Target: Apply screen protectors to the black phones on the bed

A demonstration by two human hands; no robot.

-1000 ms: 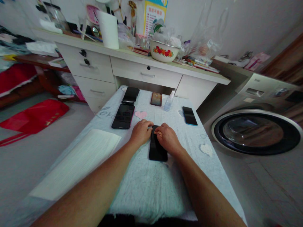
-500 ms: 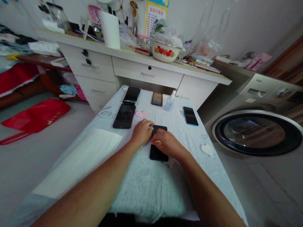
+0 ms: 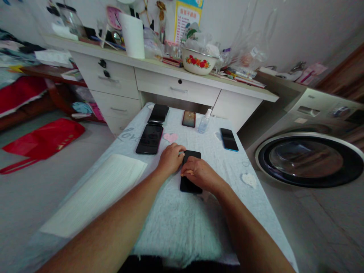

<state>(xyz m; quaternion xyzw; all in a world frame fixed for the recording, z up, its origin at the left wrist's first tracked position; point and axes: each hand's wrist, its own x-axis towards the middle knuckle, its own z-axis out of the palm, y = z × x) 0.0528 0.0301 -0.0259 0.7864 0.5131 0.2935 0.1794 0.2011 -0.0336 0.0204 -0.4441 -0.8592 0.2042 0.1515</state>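
Note:
A black phone (image 3: pixel 191 184) lies flat on the cloth-covered table (image 3: pixel 176 223), screen up. My left hand (image 3: pixel 170 158) is at its upper left edge, fingers bent and closed; a small pale bit shows at the fingertips, too small to name. Over the middle of the phone my right hand (image 3: pixel 197 170) is closed on a small orange piece (image 3: pixel 188 172), which touches the left part of the screen. A clear spray bottle (image 3: pixel 203 123) stands upright farther back, beside a small brown-screened phone (image 3: pixel 189 118).
Two dark phones (image 3: pixel 149 139) (image 3: pixel 158 114) lie at the back left, another phone (image 3: pixel 229 139) at the right. A white sheet (image 3: pixel 96 195) covers the left side. Behind stands a white desk (image 3: pixel 176 81); a washing machine (image 3: pixel 309 151) is on the right.
My right hand, with the orange piece, has moved slightly down and left over the phone. My left hand and the phone have stayed in place.

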